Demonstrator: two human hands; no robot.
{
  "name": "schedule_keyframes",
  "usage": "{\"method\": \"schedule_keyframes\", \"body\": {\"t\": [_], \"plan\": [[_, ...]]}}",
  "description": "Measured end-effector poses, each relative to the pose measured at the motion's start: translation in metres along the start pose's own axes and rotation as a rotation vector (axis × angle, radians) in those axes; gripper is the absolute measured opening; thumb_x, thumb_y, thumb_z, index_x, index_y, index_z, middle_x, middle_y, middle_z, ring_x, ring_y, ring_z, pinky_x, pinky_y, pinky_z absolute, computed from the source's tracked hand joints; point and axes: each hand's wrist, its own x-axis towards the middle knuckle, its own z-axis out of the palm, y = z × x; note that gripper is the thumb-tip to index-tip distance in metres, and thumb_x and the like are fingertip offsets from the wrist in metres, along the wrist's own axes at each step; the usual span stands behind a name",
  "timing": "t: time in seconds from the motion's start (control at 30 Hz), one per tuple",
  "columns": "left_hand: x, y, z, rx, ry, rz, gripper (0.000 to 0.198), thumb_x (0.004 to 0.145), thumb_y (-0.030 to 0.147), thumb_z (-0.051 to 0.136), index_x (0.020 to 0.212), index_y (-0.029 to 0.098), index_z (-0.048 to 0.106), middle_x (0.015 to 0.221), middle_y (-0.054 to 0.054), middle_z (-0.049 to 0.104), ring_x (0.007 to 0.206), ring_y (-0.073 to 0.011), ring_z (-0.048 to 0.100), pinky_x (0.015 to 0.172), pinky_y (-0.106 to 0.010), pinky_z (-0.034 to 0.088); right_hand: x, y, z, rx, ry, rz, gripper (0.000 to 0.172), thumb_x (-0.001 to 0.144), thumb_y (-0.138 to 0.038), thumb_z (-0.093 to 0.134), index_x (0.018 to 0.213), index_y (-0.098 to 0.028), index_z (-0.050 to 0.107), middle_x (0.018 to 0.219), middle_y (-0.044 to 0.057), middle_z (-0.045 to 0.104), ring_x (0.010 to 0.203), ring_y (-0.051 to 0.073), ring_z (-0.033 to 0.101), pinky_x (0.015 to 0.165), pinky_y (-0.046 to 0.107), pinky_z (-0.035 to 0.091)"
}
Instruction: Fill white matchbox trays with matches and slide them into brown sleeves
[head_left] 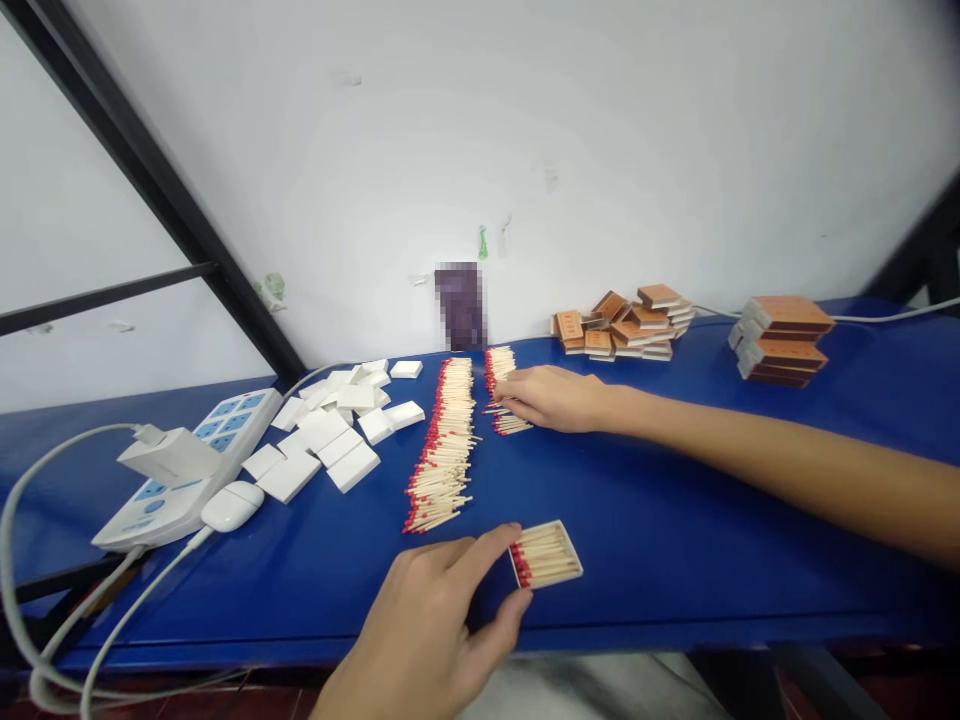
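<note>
Near the table's front edge, my left hand point(442, 605) grips the left end of a white matchbox tray point(579, 571) between thumb and index finger. Red-headed matches point(546, 556) lie side by side inside it, heads to the left. Farther back, my right hand point(551, 397) reaches in from the right, its fingertips pinched on matches at a short row of loose matches point(501, 362). How many it holds is hidden. Left of that row runs a longer, thick row of matches point(448, 430), heads also to the left.
Several white tray pieces point(352, 466) lie scattered at the left beside a power strip point(251, 410) with a plugged-in charger point(174, 456) and cables. Orange matchbox sleeves point(634, 332) are heaped at the back right, near a neat stack of matchboxes point(787, 317). A white wall point(637, 150) stands behind the blue table point(675, 480).
</note>
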Motion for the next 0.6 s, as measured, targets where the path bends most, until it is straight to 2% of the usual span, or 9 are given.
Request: {"method": "schedule_keyframes", "body": {"t": [0.13, 0.37, 0.6], "plan": [[0.001, 0.001, -0.002, 0.001, 0.006, 0.002, 0.037, 0.095, 0.031, 0.059, 0.132, 0.024, 0.059, 0.064, 0.004, 0.057, 0.05, -0.0142, 0.052, 0.063, -0.027, 0.052, -0.009, -0.004, 0.005, -0.005, 0.011, -0.042, 0.032, 0.1, -0.027, 0.042, 0.124, -0.023, 0.064, 0.111, 0.008, 0.065, 0.081, 0.017, 0.061, 0.066, 0.028, 0.036], [0.001, 0.001, -0.002, -0.012, -0.008, -0.004, 0.038, 0.095, 0.029, 0.059, 0.133, 0.023, 0.058, 0.065, 0.004, 0.056, 0.05, -0.0149, 0.051, 0.064, -0.03, 0.053, -0.013, -0.008, 0.015, 0.087, 0.094, 0.103, 0.033, 0.096, -0.022, 0.046, 0.119, -0.02, 0.07, 0.099, 0.006, 0.067, 0.085, 0.018, 0.062, 0.069, 0.028, 0.037], [0.001, 0.002, -0.002, 0.002, -0.008, -0.013, 0.038, 0.096, 0.031, 0.058, 0.133, 0.023, 0.059, 0.064, 0.004, 0.054, 0.051, -0.0154, 0.052, 0.067, -0.032, 0.054, -0.014, -0.011, 0.015, 0.095, 0.159, 0.178, 0.027, 0.092, -0.021, 0.048, 0.104, -0.017, 0.072, 0.097, 0.006, 0.069, 0.086, 0.018, 0.062, 0.07, 0.028, 0.035]]}}
